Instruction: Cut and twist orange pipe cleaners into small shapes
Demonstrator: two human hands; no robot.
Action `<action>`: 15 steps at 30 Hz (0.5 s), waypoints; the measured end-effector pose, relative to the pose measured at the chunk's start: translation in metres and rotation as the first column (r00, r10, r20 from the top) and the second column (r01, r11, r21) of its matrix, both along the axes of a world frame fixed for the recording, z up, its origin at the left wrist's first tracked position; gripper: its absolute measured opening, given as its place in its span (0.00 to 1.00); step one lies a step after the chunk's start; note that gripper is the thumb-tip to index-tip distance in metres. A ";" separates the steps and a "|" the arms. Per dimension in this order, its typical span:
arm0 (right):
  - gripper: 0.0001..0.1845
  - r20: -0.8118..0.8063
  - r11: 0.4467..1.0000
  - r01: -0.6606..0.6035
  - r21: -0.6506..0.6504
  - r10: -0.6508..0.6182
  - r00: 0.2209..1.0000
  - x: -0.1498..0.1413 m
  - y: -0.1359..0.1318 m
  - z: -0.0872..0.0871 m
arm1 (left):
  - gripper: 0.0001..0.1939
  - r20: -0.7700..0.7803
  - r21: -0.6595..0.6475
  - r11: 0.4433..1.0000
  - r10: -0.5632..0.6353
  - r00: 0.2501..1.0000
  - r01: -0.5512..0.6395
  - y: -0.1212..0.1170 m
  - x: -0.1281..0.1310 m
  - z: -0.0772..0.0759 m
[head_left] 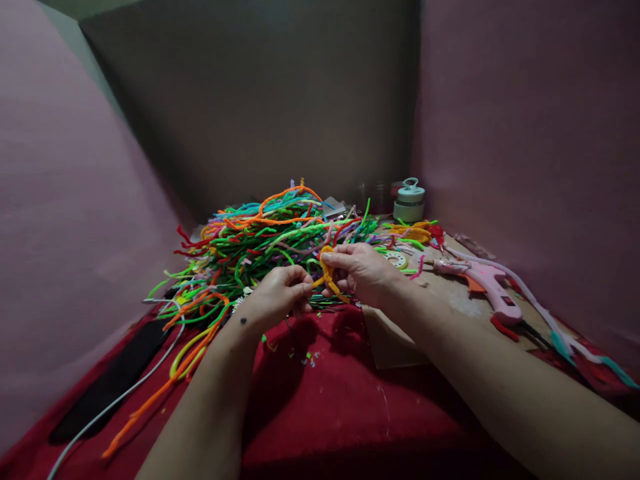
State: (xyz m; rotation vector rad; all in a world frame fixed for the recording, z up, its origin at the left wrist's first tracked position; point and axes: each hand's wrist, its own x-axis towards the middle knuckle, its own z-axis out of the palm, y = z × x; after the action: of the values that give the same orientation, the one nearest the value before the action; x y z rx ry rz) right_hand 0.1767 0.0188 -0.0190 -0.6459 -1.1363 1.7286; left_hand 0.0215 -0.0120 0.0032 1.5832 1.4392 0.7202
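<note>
An orange-yellow pipe cleaner (327, 265), bent into a loop, is held between both hands over the front of the pile. My right hand (357, 270) pinches the looped part between thumb and fingers. On the other side, my left hand (284, 293) is closed on an end of the same pipe cleaner. Right behind the hands rises a large tangled heap of pipe cleaners (250, 247) in green, orange, red, blue and other colours. Parts of the fingertips are hidden behind the loop.
A pink glue gun (487, 290) lies on a board (465, 310) at the right, with its cord. Behind it stand a pale green lidded jar (409, 203) and a ring-shaped reel (397, 260). A white cable (125, 393) crosses the red cloth (330, 413) at left, where small scraps lie.
</note>
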 end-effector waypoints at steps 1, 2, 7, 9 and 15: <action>0.11 0.012 1.000 0.012 0.010 -0.012 1.000 0.000 0.000 0.000 | 0.08 -0.019 0.003 1.000 -0.011 1.000 0.011 0.001 -0.002 0.000; 0.11 0.028 0.999 0.030 0.023 -0.030 0.999 0.000 0.000 0.000 | 0.08 -0.041 0.019 1.000 -0.012 0.999 0.013 0.002 -0.003 0.000; 0.11 0.095 0.982 0.176 0.070 -0.182 0.979 -0.001 -0.002 0.002 | 0.09 -0.128 0.338 0.938 0.121 0.984 -0.071 -0.001 -0.006 0.005; 0.11 0.087 0.972 0.218 0.085 -0.225 0.970 -0.003 -0.003 0.001 | 0.10 -0.090 0.390 0.916 0.140 0.986 -0.095 -0.004 -0.002 0.006; 0.11 0.044 0.967 0.240 0.087 -0.245 0.969 -0.007 -0.005 -0.003 | 0.12 -0.062 0.344 0.936 0.098 0.993 -0.071 -0.011 0.019 -0.002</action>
State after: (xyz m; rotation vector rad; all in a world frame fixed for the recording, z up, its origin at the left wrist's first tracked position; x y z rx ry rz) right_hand 0.1698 0.0135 -0.0218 -0.7532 -1.1093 1.4578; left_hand 0.0408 -0.0229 0.0009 1.8374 1.5061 1.0127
